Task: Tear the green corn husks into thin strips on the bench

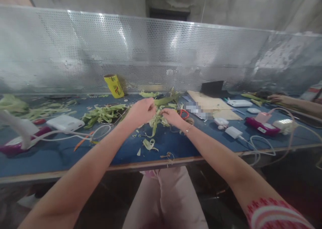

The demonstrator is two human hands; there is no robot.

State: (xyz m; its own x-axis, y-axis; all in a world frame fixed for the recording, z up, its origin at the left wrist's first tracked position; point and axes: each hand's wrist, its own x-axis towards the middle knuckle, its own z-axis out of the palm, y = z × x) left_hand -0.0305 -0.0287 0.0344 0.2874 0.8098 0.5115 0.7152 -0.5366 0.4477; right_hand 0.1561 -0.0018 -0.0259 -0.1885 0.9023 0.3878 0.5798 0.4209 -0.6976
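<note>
My left hand [143, 111] is closed over pale green leaf strips near the middle of the blue table [120, 152]; what its fingers pinch is too small to make out. Just right of it, my right hand [171, 117] has its fingers drawn together beside the same strips [154, 125]. A long green husk or leaf [164, 101] lies behind both hands. Curled peelings [149, 144] are scattered in front. Red-handled scissors [184, 113] touch the area right behind my right wrist.
Left are a leafy green pile [107, 114], a yellow tube [114, 86], a white box [65, 122] and cables. Right are cardboard [208, 101], chargers [233, 132], a purple power strip [263, 126] and another person's hand [278, 99]. A perforated metal screen [161, 51] stands behind.
</note>
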